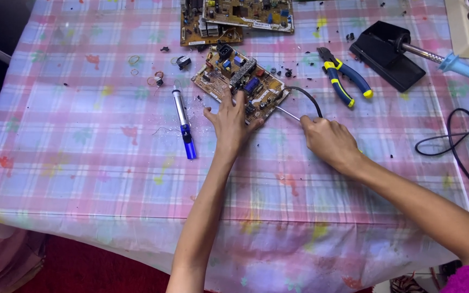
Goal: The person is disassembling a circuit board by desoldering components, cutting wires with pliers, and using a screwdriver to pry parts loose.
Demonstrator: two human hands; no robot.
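Left grip [228,122] spread flat, pressing circuit board [241,81] on surface [82,163]. Right grip [327,138] pinching thin metal tool [287,113], tip pointing left at board's near edge, just beside left fingers.

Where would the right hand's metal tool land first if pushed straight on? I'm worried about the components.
Probably the near edge of the circuit board: the right hand aims its tool tip there, beside the left hand.
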